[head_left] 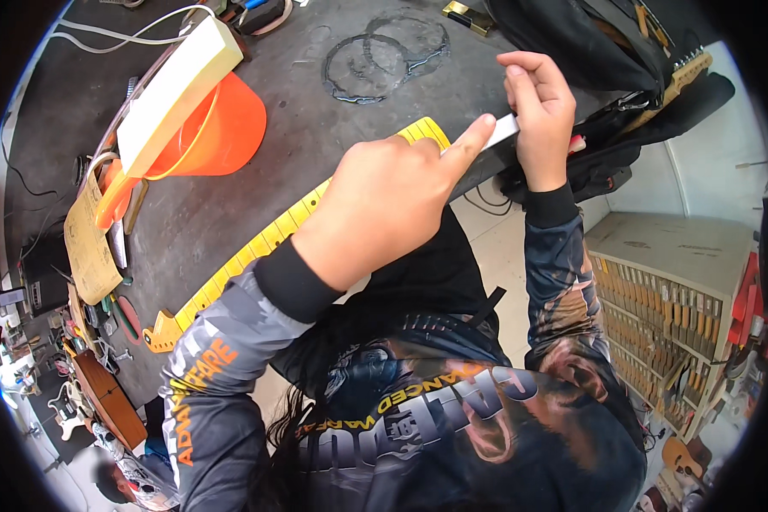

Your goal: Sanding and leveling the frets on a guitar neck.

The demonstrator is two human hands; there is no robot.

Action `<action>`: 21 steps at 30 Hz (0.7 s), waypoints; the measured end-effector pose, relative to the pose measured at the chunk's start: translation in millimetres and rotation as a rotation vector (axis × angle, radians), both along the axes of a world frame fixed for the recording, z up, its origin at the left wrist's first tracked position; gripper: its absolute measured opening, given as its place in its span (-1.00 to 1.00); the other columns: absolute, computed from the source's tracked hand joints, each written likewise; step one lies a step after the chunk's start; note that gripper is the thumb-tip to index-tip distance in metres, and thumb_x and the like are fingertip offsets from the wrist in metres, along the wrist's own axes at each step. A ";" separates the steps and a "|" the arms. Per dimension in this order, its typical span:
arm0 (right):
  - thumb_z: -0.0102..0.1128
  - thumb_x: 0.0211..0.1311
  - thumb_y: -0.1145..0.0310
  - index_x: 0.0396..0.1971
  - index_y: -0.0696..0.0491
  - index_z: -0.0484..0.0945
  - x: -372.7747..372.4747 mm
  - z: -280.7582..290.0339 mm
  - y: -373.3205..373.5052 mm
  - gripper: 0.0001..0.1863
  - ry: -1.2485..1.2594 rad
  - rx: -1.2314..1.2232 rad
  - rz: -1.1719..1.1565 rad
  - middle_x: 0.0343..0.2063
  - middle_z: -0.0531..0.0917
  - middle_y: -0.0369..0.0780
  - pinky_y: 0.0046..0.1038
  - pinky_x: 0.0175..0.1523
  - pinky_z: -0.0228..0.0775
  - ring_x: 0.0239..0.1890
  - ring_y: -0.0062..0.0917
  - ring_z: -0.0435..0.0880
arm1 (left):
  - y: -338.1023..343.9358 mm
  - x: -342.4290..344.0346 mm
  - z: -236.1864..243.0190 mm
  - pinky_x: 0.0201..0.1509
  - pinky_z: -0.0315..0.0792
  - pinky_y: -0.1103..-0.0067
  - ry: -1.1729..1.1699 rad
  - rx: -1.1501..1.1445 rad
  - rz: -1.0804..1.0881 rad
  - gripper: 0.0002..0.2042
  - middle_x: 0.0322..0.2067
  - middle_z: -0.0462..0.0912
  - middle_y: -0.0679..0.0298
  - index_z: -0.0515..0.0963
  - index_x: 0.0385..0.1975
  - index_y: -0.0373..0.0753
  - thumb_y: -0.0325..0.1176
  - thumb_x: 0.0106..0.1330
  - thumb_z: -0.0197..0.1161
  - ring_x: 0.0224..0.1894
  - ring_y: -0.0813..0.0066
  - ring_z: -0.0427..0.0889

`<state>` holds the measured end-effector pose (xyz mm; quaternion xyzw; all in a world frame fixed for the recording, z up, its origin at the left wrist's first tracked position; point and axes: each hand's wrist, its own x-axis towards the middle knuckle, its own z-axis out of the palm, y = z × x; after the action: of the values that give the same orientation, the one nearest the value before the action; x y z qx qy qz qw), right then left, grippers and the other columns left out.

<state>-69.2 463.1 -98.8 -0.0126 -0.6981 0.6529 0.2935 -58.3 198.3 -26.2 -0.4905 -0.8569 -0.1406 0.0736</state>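
On the dark bench [294,128], the yellow guitar neck [283,225] has its long axis from eight to two o'clock, partly hidden by the nearer left hand [384,205], whose index finger extends along a white strip [505,130] toward the curled fingers of the right hand [544,115] at two o'clock, though neither grip can be told.

Head-worn fisheye view, steeply downward from close above the workbench [205,218].
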 end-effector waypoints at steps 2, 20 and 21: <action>0.31 0.84 0.48 0.13 0.17 0.83 0.4 -6.3 9.8 -0.83 0.018 -0.106 -0.014 -0.37 0.63 -0.48 -0.60 -0.22 0.26 -0.34 -0.82 0.46 | -0.5 1.1 -3.6 -0.25 0.70 0.25 0.000 0.026 0.019 -0.18 -0.31 0.82 0.27 0.51 0.83 0.15 -0.32 0.55 0.59 -0.34 0.20 0.85; 0.39 0.59 0.50 0.02 -0.03 0.87 17.2 38.2 -18.4 -0.83 0.314 0.740 -0.127 -0.14 0.76 -0.27 -0.33 -0.05 0.44 -0.14 -0.42 0.69 | 3.0 -14.8 4.2 -0.19 0.70 0.17 -0.041 -0.005 0.027 -0.41 -0.28 0.83 0.17 0.70 0.60 0.04 -0.34 0.57 0.57 -0.27 0.07 0.85; 0.43 0.52 0.45 -0.03 -0.04 0.85 23.3 49.4 -31.7 -0.86 0.356 0.961 -0.098 -0.14 0.75 -0.23 -0.23 -0.01 0.46 -0.08 -0.31 0.71 | -8.6 -10.0 6.0 -0.19 0.70 0.17 -0.042 -0.003 0.029 -0.41 -0.28 0.83 0.17 0.70 0.60 0.04 -0.34 0.57 0.57 -0.27 0.07 0.85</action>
<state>-45.9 431.4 -49.4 0.2021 -0.8572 0.2360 0.4107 -68.3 189.7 -20.2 -0.4750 -0.8655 -0.1484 0.0567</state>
